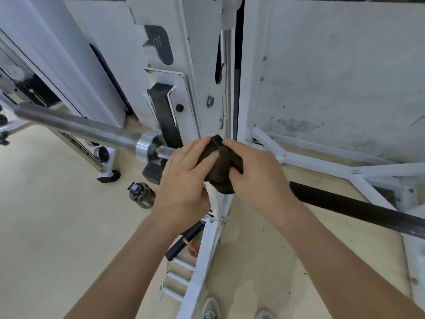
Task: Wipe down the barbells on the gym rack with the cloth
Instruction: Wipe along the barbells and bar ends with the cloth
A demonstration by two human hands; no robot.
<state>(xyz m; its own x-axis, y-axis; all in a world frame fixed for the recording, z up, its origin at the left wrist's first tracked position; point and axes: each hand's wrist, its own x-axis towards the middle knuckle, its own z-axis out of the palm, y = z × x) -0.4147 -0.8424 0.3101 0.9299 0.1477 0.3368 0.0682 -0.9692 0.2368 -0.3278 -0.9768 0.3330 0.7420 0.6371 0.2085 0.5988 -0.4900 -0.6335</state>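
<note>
A chrome barbell (76, 125) is seen running in from the left, ending in a bright collar (146, 147) beside the white rack upright (190, 88); a short stretch of its thinner shaft is visible before it is hidden under the hands. A dark water bottle (140, 195) is stood on the floor below the collar. The left hand (184, 178) is laid over the shaft just right of the collar, its 4 fingers (202, 146) held close together and slightly bent over the left side of the cloth (220, 166), with the thumb tucked beneath. The dark cloth is bunched between the 2 hands, against the foot of the upright; whether it is wrapped around the shaft cannot be told. Its right side is pinched by the right hand (255, 173), the index finger being set on top and the thumb pressed in from below, so that a fold is left hanging between them. Further right, a dark bar (358, 208) is seen passing from behind the right wrist towards the lower right edge, in front of the white frame braces (322, 164).
</note>
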